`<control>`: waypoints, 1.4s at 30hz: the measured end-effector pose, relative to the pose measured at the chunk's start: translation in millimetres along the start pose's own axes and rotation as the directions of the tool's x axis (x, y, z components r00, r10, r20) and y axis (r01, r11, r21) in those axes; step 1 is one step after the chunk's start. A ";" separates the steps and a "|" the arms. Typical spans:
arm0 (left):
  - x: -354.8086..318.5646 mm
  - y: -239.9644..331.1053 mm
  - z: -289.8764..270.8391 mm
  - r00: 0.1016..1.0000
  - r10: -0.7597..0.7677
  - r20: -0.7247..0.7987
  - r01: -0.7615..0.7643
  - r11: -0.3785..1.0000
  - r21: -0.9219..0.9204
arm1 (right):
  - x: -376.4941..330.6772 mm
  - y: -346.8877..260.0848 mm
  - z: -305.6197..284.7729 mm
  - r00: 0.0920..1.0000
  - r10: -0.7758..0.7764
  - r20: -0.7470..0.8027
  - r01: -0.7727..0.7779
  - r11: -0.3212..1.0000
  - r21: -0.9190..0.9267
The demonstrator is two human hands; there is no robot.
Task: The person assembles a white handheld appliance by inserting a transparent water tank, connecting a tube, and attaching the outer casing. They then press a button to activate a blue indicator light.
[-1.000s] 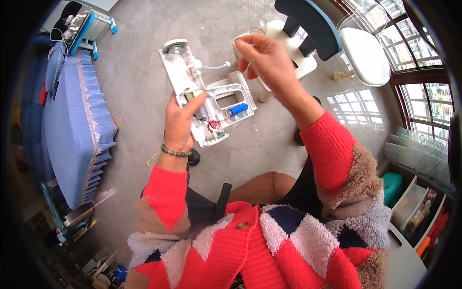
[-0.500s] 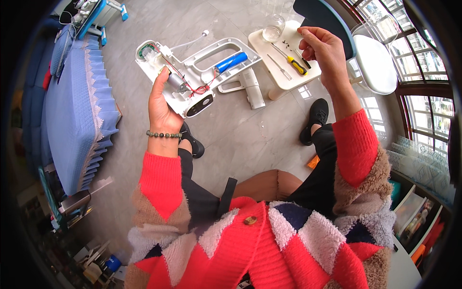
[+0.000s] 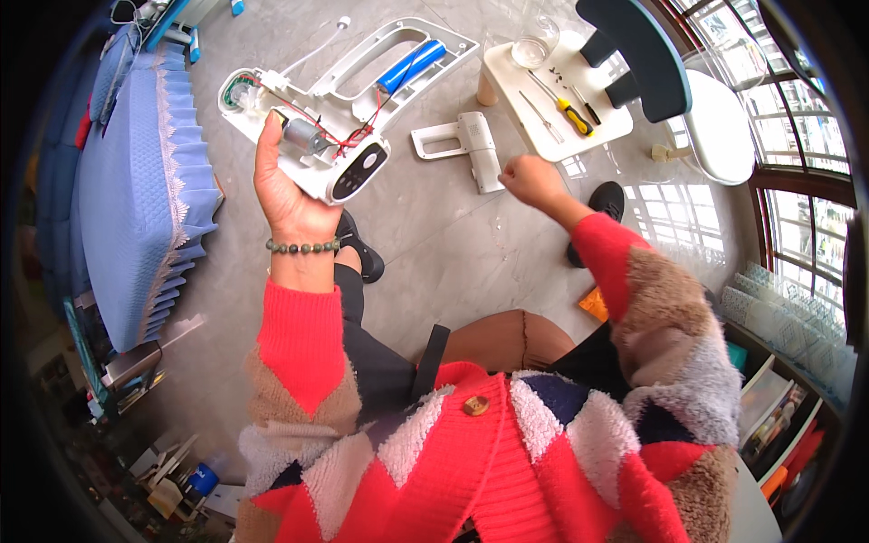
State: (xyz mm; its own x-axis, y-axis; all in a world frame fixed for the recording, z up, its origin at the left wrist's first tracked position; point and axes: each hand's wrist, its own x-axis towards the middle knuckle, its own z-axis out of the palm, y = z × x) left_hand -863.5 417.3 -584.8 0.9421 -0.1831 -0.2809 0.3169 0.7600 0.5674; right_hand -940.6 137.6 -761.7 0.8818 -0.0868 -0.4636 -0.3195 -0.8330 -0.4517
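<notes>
My left hand (image 3: 294,206) grips the opened white half of a handheld appliance (image 3: 312,174), thumb on top. Exposed inside are a silver motor (image 3: 301,135), red wires (image 3: 362,136) and a blue cylindrical battery (image 3: 412,66) beside the looped handle. A dark button panel (image 3: 360,172) forms its near end, and a white cable (image 3: 312,50) sticks out from its far side. The other white shell (image 3: 478,152) lies on the floor. Just right of its lower end, in this view, is my right hand (image 3: 541,188), fingers curled together; whatever they hold is hidden.
On a small cream table (image 3: 602,134) are a yellow-black screwdriver (image 3: 572,118), a thin metal tool (image 3: 540,116), a dark slim tool (image 3: 586,104), several small dark pieces (image 3: 556,76) and a clear glass (image 3: 529,52). A dark-backed chair (image 3: 656,63) stands beside it. A blue-covered bed (image 3: 145,208) is left.
My right hand has come down and left from above the small table, its fingers still curled. My left hand has shifted slightly left with the appliance half.
</notes>
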 end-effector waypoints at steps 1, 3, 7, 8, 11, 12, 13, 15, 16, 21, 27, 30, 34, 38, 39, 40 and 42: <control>-0.5 0.4 -1.7 1.000 0.001 -0.015 -0.001 1.000 -0.016 | 12.8 4.4 18.8 0.997 0.069 0.042 -0.066 0.996 -0.065; -5.0 6.0 -6.0 0.999 -0.007 -0.032 0.005 0.999 -0.045 | 36.8 12.6 49.3 0.994 0.110 0.030 -0.108 0.993 -0.048; -18.1 16.7 -10.1 0.997 -0.041 -0.065 0.037 0.998 -0.051 | 78.8 23.6 101.9 0.946 0.324 -0.028 -0.319 0.942 0.104; -21.2 18.8 -10.1 0.996 -0.026 -0.083 0.023 0.999 -0.034 | 86.9 24.0 114.2 0.938 0.338 -0.071 -0.331 0.939 0.094; -28.3 20.3 -7.5 0.992 -0.058 -0.108 0.052 0.997 -0.060 | 106.3 26.0 145.1 0.921 0.366 -0.134 -0.359 0.930 0.072; -30.7 19.6 -6.4 0.991 -0.077 -0.107 0.067 0.994 -0.092 | 111.6 28.4 152.3 0.920 0.354 -0.170 -0.354 0.935 0.031; -32.6 18.8 -5.5 0.986 -0.078 -0.148 0.071 0.996 -0.051 | 116.3 29.7 160.0 0.914 0.362 -0.184 -0.371 0.929 -0.013; -36.6 15.4 -4.0 0.985 -0.070 -0.157 0.074 0.997 0.018 | 128.1 32.9 172.6 0.903 0.394 -0.172 -0.413 0.906 -0.095; -37.2 14.8 -3.2 0.982 -0.069 -0.174 0.075 0.997 0.025 | 133.7 36.4 177.2 0.910 0.383 -0.160 -0.401 0.910 -0.107; -39.7 7.7 2.1 0.966 -0.163 -0.202 0.168 0.986 0.007 | 154.0 65.9 206.0 0.925 0.253 -0.285 -0.283 0.956 -0.071; -37.9 6.2 2.0 0.959 -0.168 -0.227 0.164 0.986 -0.038 | 153.9 83.5 225.5 0.941 0.125 -0.314 -0.139 0.990 -0.024; -35.2 8.7 -0.5 0.959 -0.156 -0.237 0.166 0.986 0.020 | 130.1 67.5 208.5 0.967 0.162 -0.198 -0.176 0.983 -0.057; -29.9 12.1 -2.7 0.976 -0.104 -0.192 0.105 0.994 -0.005 | 90.8 36.4 165.4 0.945 0.325 -0.049 -0.321 0.945 0.067; -21.5 17.8 -4.9 0.984 0.003 -0.178 0.003 0.999 0.032 | 59.4 15.5 110.2 0.965 0.189 -0.181 -0.180 0.981 0.064; -18.6 21.7 -6.1 0.984 0.019 -0.177 -0.014 1.000 0.026 | 52.4 11.4 93.1 0.965 0.142 -0.223 -0.138 0.990 0.033; -14.7 25.7 -6.9 0.982 0.040 -0.183 -0.036 0.999 0.021 | 46.7 6.6 72.8 0.969 0.098 -0.228 -0.104 0.995 -0.014; -8.7 33.8 -8.8 0.981 0.093 -0.173 -0.092 0.996 0.010 | 30.4 -4.7 27.3 0.974 0.038 -0.222 -0.066 0.991 -0.120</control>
State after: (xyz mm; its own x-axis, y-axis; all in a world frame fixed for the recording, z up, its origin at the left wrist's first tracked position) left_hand -862.0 450.0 -570.0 0.9342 -0.0013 -0.3569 0.2298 0.7672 0.5988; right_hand -921.8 153.8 -794.5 0.9242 -0.2373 -0.2993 -0.3327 -0.8849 -0.3258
